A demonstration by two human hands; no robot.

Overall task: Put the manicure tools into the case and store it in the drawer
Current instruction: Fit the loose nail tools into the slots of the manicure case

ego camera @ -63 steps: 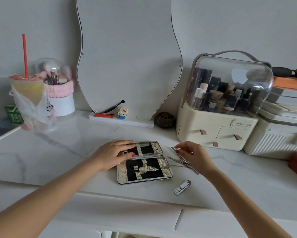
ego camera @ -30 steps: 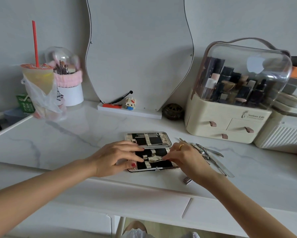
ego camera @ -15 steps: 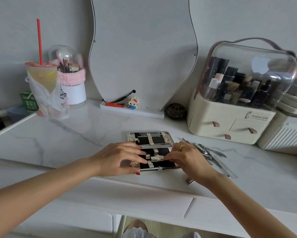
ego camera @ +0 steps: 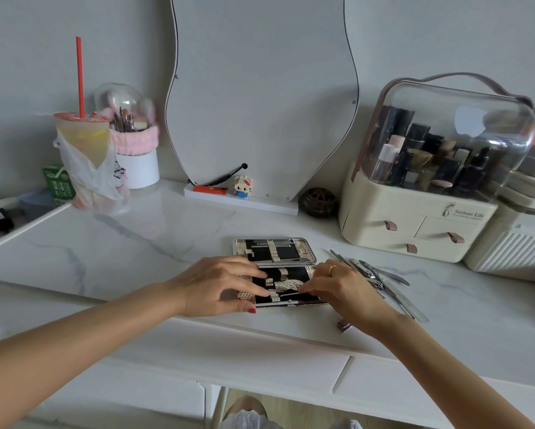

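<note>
The manicure case (ego camera: pixel 275 252) lies open on the marble top, gold-trimmed with black lining, and thin tools sit under the strap of its far half. My left hand (ego camera: pixel 219 283) grips the left end of the near half, thumb at the front edge. My right hand (ego camera: pixel 343 289) pinches a thin metal tool (ego camera: pixel 288 295) that lies across the near half under a gold strap. Several loose metal tools (ego camera: pixel 380 280) are fanned out just right of the case. A small nail clipper (ego camera: pixel 344 326) peeks out below my right wrist.
A cream cosmetic organizer (ego camera: pixel 414 218) with small drawers stands at the back right, a wavy mirror (ego camera: pixel 260 88) at the back centre. A bagged drink cup (ego camera: pixel 83 144) and a brush holder (ego camera: pixel 136 162) are at the back left. Desk drawer fronts (ego camera: pixel 260 360) run below the table edge.
My right hand left the loose tools and came onto the case's near half with a thin tool. My left hand shifted from the far half down to the near half.
</note>
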